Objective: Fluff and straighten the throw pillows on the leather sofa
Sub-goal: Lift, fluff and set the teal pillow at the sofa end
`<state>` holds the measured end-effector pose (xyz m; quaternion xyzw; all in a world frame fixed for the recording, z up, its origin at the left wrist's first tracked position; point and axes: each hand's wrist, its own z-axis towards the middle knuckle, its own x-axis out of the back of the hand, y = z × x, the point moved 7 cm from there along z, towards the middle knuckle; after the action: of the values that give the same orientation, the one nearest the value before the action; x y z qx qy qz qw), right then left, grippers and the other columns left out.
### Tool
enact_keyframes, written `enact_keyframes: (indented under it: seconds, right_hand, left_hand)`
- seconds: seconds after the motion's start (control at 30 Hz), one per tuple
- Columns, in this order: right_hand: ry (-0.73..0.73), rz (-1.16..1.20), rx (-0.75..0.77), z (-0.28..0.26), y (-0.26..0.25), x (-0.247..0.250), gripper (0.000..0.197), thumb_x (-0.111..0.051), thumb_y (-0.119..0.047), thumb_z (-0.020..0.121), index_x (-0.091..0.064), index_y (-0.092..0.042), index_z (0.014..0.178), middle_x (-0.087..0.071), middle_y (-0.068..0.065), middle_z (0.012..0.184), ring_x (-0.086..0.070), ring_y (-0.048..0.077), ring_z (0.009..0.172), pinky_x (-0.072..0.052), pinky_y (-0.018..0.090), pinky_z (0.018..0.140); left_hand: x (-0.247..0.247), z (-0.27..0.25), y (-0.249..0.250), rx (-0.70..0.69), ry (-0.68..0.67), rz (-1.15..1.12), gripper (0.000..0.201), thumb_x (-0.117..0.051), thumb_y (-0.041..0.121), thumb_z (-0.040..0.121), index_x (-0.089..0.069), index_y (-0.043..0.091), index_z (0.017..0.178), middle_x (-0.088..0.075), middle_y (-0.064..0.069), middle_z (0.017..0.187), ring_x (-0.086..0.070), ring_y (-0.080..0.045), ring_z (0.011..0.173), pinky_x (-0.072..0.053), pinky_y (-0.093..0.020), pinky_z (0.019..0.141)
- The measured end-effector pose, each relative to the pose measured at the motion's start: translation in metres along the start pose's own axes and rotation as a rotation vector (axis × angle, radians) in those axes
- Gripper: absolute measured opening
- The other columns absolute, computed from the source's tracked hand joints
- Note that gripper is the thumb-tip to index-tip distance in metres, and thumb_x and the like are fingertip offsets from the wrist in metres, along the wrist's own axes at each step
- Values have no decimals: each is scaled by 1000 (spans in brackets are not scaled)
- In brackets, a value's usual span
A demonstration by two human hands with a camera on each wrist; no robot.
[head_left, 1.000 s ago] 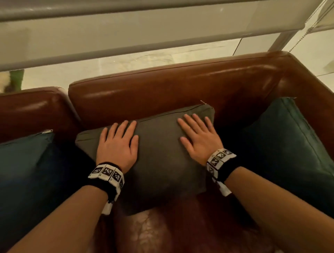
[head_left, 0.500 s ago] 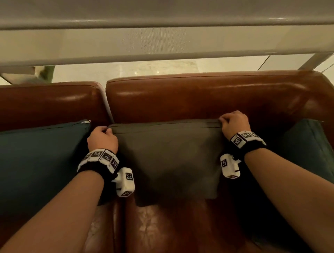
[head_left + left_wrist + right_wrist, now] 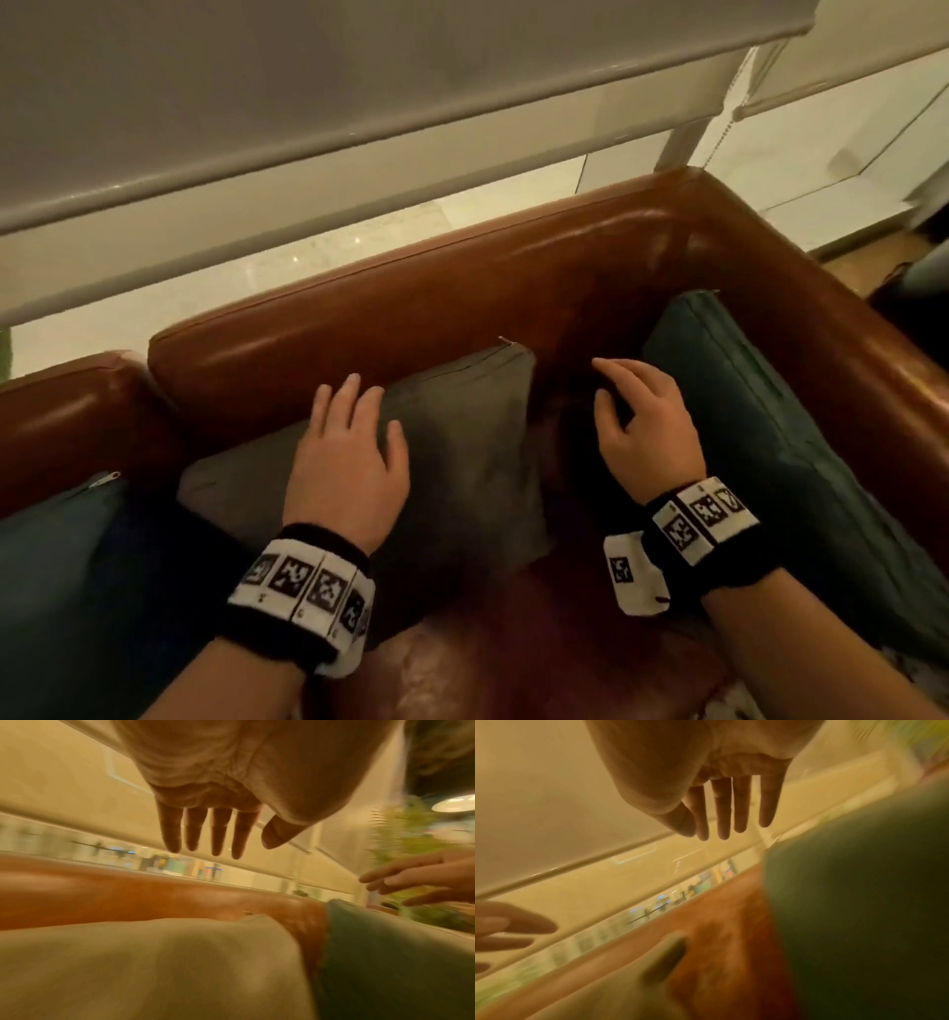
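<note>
An olive-grey throw pillow [image 3: 462, 462] leans against the brown leather sofa back [image 3: 411, 308]. My left hand [image 3: 349, 442] is spread over the pillow's left half. In the left wrist view its fingers [image 3: 216, 833] are straight and lifted off the olive pillow [image 3: 154, 963], holding nothing. My right hand [image 3: 637, 411] hovers in the gap between the olive pillow and a dark teal pillow [image 3: 780, 462] in the sofa's right corner, its fingers loose and empty. The right wrist view shows those fingers [image 3: 741, 809] straight, beside the teal pillow [image 3: 859, 902].
A second teal pillow [image 3: 61, 565] leans at the left, its zipper up. The sofa's right arm [image 3: 847, 329] bounds the corner. Bare seat leather [image 3: 513, 658] shows in front. A white roller blind [image 3: 359, 77] hangs over the window behind.
Half a second ago both hands gripped the olive pillow's top corners. Both have let go and opened; the right hand has moved off the pillow toward the right teal one.
</note>
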<state>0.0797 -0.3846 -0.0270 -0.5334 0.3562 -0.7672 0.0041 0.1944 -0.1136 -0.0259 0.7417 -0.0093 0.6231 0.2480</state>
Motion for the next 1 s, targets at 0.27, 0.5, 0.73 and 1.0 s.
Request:
enact_keyframes:
  seconds: [0.27, 0.5, 0.73, 1.0]
  right_hand:
    - [156, -297, -494, -85, 157, 120, 49, -46, -35, 97, -44, -20, 144, -48, 4, 142, -36, 25, 135, -31, 43, 112]
    - [-35, -383, -615, -137, 241, 92, 58, -10, -58, 98, -17, -39, 152, -27, -6, 158, -18, 21, 147, -9, 47, 121]
    - [221, -107, -1078, -198, 328, 130, 61, -24, -62, 96, -50, -25, 137, -50, 8, 140, -44, 29, 130, -30, 43, 108]
    - [493, 3, -1109, -185, 313, 155, 36, -44, -41, 100, -65, -14, 88, -53, 1, 66, -45, 17, 62, -31, 28, 64]
  left_hand:
    - [-90, 2, 276, -787, -203, 83, 50, -27, 43, 101, -37, 27, 147, -30, 6, 159, -17, -19, 150, -10, -45, 123]
    - [-206, 16, 397, -1216, -290, 423, 54, -13, 49, 102, -21, 38, 153, -21, 10, 162, -6, -21, 152, 1, -47, 122]
    - [-176, 143, 325, -438, -222, -177, 59, -31, 50, 101, -18, 29, 155, -24, -8, 161, -23, -32, 147, -16, -43, 119]
    - [-169, 142, 323, -207, -238, -383, 42, -36, 46, 102, -53, 10, 112, -57, -15, 120, -53, -34, 113, -33, -35, 84]
